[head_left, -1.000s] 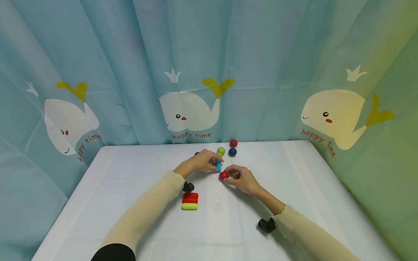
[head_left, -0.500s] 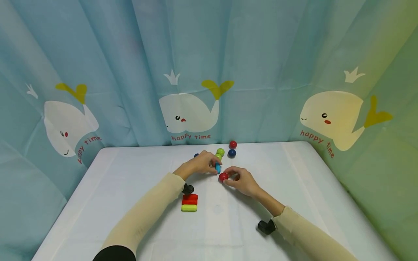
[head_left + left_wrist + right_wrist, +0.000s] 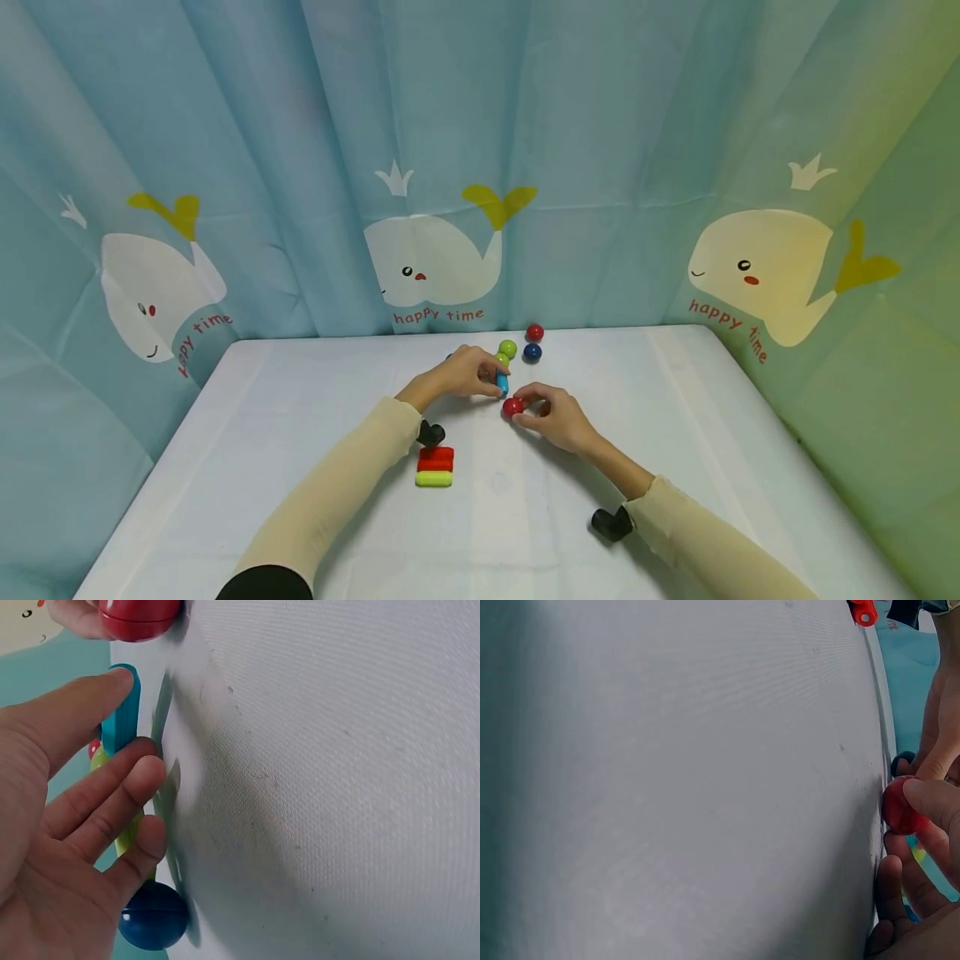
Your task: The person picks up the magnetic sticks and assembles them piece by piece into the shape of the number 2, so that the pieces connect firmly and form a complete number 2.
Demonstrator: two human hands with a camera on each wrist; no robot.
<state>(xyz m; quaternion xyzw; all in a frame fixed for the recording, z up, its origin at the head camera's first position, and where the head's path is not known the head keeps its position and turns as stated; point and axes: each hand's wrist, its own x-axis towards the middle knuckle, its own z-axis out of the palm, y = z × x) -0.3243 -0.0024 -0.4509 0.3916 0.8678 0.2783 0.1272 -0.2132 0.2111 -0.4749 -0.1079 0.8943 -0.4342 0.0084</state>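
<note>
Over the far middle of the table, my left hand (image 3: 467, 371) pinches a short blue stick (image 3: 122, 720) between thumb and fingers. Its lower fingers are loosely bent in the left wrist view. Just nearer and to the right, my right hand (image 3: 557, 415) holds a glossy red ball (image 3: 513, 407) by thumb and fingertips, low over the white surface. The ball lies close to the stick's near end. Beyond the left fingers are a lime green ball (image 3: 507, 348) and a partly covered yellow-green piece (image 3: 502, 361). A dark blue ball (image 3: 154, 915) is mostly hidden behind the left hand in the head view.
Near the table's (image 3: 300, 433) back edge sit another red ball (image 3: 534, 332) and a dark blue ball (image 3: 532, 352). Red sticks (image 3: 436, 458) and a yellow-green stick (image 3: 434, 479) lie side by side below the left wrist. A whale-printed curtain (image 3: 600, 167) hangs behind.
Both hands keep their hold on the blue stick and the red ball, almost in place. The head view has tilted up slightly.
</note>
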